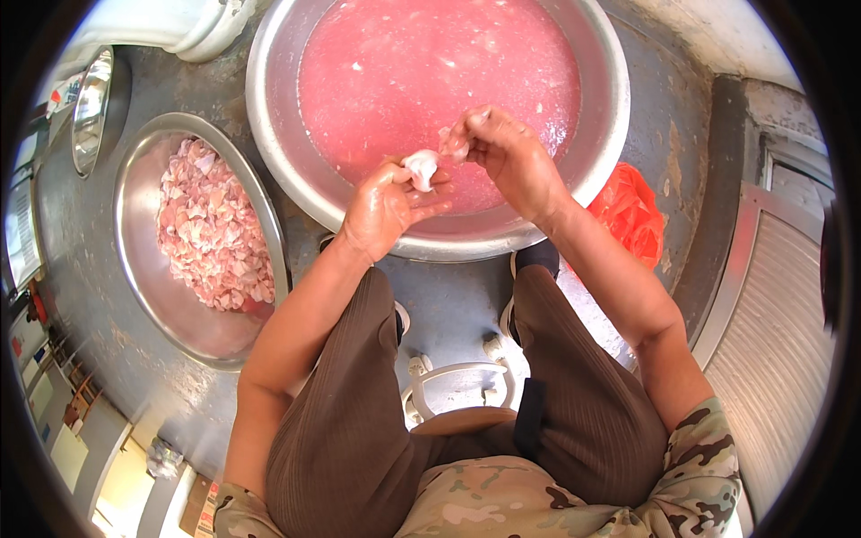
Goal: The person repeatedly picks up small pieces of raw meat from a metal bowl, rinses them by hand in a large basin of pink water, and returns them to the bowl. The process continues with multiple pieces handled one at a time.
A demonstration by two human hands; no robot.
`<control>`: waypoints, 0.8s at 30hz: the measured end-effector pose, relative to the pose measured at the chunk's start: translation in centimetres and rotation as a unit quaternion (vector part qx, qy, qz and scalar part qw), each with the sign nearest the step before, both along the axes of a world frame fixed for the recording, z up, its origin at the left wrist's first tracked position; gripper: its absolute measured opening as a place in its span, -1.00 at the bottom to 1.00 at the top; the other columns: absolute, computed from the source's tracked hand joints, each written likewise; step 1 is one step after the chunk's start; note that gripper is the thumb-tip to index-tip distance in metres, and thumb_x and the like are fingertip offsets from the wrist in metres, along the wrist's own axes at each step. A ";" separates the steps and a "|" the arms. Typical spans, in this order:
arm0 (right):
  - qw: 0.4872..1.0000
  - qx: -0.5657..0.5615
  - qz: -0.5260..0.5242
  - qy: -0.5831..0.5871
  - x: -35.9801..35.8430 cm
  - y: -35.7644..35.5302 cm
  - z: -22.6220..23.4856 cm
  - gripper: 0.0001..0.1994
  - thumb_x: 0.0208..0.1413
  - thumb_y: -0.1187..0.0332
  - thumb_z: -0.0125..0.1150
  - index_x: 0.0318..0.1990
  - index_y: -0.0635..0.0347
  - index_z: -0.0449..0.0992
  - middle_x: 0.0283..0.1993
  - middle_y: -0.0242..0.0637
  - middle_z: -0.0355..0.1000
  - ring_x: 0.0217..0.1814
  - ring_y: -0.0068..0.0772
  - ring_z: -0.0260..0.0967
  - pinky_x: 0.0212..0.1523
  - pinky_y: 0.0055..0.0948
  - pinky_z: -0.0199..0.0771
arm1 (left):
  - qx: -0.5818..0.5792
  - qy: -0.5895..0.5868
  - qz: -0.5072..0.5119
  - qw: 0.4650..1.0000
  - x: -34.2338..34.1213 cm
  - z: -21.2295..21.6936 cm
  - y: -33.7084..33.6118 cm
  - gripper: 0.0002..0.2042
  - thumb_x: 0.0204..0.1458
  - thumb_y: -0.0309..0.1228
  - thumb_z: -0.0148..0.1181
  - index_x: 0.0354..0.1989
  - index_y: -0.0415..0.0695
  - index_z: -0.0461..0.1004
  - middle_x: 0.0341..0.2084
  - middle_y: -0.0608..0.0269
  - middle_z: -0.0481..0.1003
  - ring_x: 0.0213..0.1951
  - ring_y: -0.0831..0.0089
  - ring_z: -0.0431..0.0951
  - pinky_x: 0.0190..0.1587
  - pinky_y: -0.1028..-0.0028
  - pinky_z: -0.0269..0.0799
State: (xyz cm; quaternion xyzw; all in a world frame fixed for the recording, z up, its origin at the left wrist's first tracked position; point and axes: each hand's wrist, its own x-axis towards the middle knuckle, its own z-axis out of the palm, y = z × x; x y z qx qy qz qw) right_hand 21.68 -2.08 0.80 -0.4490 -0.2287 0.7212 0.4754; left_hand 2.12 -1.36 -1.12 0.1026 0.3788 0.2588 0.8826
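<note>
Over the near part of a large metal basin [613, 99] filled with pink, cloudy water [430, 81], both of my hands are raised. A whitish piece of raw meat [421, 169] is held between the thumb and fingers of my left hand [378, 213]. Close to its right, my right hand [513, 160] has its fingers curled in a pinch on a small pink scrap of meat [455, 146]. The two bits appear slightly apart. Wetness shines on my fingers. Pale flecks float in the water.
A wide steel bowl [127, 238] with a heap of raw meat pieces [211, 233] stands on the floor to the left. Behind it leans another shiny metal bowl [90, 112]. A red plastic bag [628, 215] lies right of the basin, near a ribbed metal door [771, 314].
</note>
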 end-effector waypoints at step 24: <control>0.867 0.190 0.083 -0.453 -2.0 -1.2 1.1 -0.76 -0.05 0.38 0.28 -0.27 0.31 0.43 -0.42 -0.17 0.45 -0.42 -0.48 0.42 -0.39 -0.44 0.41 | 0.082 -0.003 0.049 0.995 0.4 0.3 0.3 -0.80 0.05 -0.57 0.01 -0.12 -0.22 0.34 -0.27 0.24 0.41 -0.30 0.49 0.44 -0.14 0.36 0.46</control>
